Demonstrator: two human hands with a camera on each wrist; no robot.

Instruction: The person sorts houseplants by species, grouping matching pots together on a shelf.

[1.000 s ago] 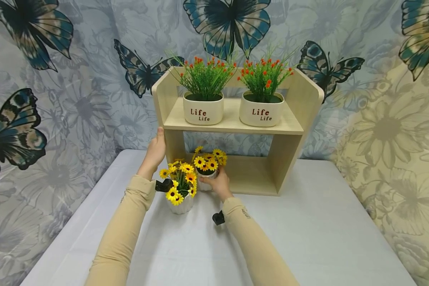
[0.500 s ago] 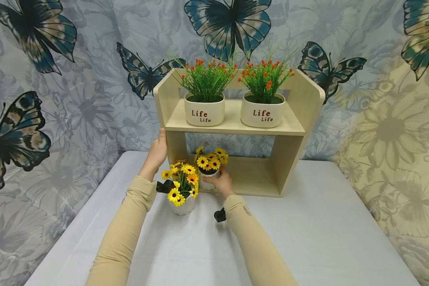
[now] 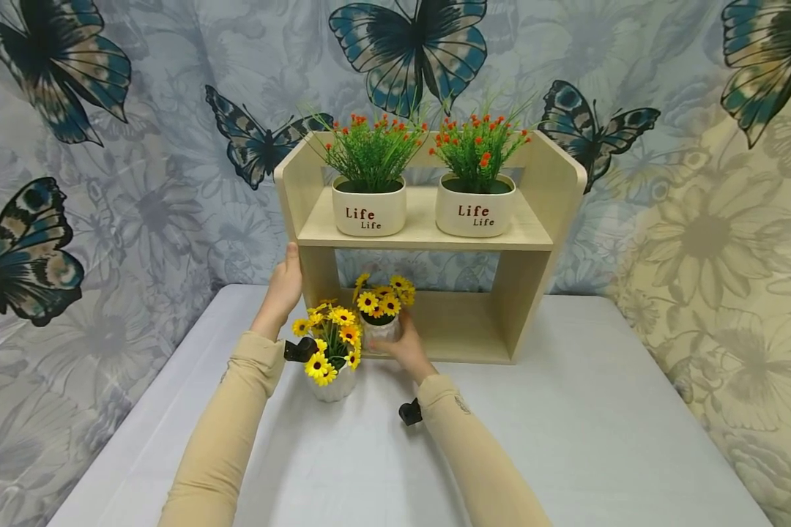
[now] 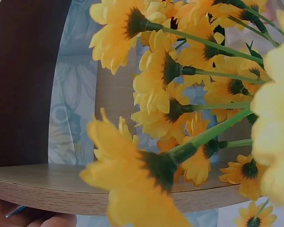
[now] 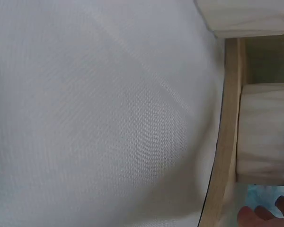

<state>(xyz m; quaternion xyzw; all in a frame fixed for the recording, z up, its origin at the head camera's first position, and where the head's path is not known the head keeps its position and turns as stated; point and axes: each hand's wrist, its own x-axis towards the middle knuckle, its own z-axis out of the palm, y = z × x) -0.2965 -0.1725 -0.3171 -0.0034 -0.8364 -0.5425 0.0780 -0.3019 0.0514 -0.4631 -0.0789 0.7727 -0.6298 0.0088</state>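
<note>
My left hand rests against the outer left side of the wooden two-tier shelf; its fingertips show outside the panel in the left wrist view. On the lower board, just inside the left panel, stands a small white pot of yellow daisies. My right hand is around the front and right of this pot, thumb across its front in the head view. In the right wrist view, fingers show a gap from the white pot. A second pot of yellow daisies stands on the table before the shelf's left corner.
Two white oval pots lettered "Life", with red-tipped green plants, stand on the upper board. A white cloth covers the table. Butterfly-printed fabric hangs behind and beside it.
The right hand's thumb has slid lower on the daisy pot and the wrist has shifted slightly towards me. The pot sits a little further in on the lower board. The left hand stays at the panel.
</note>
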